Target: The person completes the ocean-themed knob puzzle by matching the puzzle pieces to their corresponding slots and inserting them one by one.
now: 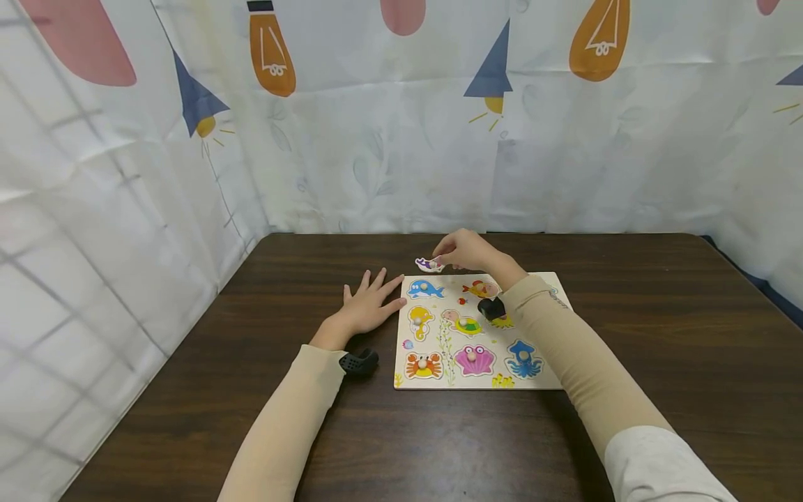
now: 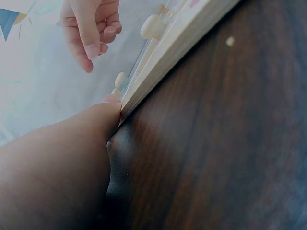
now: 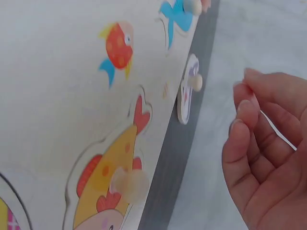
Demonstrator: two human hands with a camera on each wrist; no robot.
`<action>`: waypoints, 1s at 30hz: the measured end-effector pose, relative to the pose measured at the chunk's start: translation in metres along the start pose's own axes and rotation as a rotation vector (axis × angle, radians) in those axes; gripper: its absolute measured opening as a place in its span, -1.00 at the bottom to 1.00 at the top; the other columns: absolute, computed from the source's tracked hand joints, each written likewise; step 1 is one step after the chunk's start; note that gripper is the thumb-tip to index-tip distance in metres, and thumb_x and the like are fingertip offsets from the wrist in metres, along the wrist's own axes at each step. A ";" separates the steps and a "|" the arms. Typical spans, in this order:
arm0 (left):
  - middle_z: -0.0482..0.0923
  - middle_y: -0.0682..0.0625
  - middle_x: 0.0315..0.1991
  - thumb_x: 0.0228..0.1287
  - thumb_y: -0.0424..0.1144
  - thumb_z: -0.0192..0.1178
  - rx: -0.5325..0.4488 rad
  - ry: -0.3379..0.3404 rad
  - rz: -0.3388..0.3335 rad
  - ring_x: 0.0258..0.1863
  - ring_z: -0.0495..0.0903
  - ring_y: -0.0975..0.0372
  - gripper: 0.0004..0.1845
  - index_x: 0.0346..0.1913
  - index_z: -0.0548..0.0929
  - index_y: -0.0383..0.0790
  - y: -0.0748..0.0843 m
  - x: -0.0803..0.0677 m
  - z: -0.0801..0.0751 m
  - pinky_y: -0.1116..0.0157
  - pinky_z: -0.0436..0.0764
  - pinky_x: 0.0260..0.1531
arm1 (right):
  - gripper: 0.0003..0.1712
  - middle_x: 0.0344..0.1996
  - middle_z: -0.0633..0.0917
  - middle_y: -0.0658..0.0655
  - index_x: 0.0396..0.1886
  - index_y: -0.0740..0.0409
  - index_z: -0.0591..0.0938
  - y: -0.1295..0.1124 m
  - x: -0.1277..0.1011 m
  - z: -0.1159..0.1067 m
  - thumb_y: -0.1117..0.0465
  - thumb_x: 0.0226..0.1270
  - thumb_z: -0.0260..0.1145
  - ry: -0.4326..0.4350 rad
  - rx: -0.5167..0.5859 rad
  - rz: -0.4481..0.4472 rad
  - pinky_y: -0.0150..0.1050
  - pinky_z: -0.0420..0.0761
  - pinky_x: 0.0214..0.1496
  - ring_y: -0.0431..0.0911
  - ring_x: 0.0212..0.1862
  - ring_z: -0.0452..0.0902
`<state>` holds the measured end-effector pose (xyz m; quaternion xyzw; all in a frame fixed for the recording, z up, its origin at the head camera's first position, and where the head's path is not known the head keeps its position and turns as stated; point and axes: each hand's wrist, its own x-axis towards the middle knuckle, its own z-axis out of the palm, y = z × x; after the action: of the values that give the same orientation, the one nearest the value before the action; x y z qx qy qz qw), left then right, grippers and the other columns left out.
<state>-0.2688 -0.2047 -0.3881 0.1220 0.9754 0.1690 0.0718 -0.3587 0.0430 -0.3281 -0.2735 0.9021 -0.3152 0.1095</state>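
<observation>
Left hand flat, fingers spread; right hand fingers curled, seemingly released knobbed wooden piece

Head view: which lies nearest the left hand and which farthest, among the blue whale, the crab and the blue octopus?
From the left hand, resting flat beside the puzzle board's left edge:
1. Blue whale, top left of the board, nearest.
2. Crab, bottom left corner, farther.
3. Blue octopus, bottom right, farthest.

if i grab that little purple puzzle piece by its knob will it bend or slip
The purple piece looks like flat cut wood, so probably stiff and light. Its round knob should give fingertips a fair pinch. Lying flat on the table, it seems unlikely to roll.
</observation>
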 end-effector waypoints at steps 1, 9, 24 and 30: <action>-0.22 -0.17 0.67 0.59 0.27 -0.13 0.001 -0.002 -0.001 0.61 -0.35 -0.19 -0.27 0.67 0.05 0.14 -0.001 0.000 0.000 -0.45 -0.34 0.35 | -0.73 -0.11 0.76 0.21 0.07 0.27 0.75 0.001 0.001 0.000 0.24 0.52 0.30 0.010 0.015 0.010 -0.17 0.63 -0.16 0.05 -0.26 0.60; -0.23 -0.16 0.67 0.59 0.27 -0.13 -0.004 -0.009 0.000 0.61 -0.35 -0.19 -0.27 0.67 0.04 0.15 -0.003 0.000 0.002 -0.45 -0.34 0.35 | -0.77 -0.07 0.73 0.20 0.04 0.22 0.76 0.006 0.011 0.012 0.25 0.53 0.30 0.032 -0.002 0.108 -0.17 0.64 -0.08 0.00 -0.23 0.59; -0.22 -0.15 0.67 0.59 0.26 -0.12 -0.001 0.004 0.001 0.61 -0.35 -0.17 -0.28 0.67 0.06 0.15 0.002 0.001 0.000 -0.44 -0.33 0.36 | -0.76 -0.10 0.75 0.17 0.06 0.19 0.75 -0.004 0.028 0.023 0.22 0.51 0.33 0.000 -0.149 0.184 -0.13 0.66 0.01 0.00 -0.11 0.69; -0.21 -0.14 0.67 0.59 0.26 -0.12 0.004 0.009 -0.003 0.61 -0.34 -0.17 -0.28 0.67 0.07 0.15 0.002 0.002 0.001 -0.44 -0.33 0.36 | -0.79 -0.17 0.76 0.15 0.01 0.18 0.77 -0.006 0.028 0.024 0.22 0.51 0.34 0.004 -0.154 0.196 -0.13 0.65 -0.01 -0.01 -0.15 0.68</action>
<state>-0.2698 -0.2021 -0.3881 0.1199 0.9762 0.1676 0.0674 -0.3704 0.0116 -0.3433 -0.1911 0.9464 -0.2332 0.1164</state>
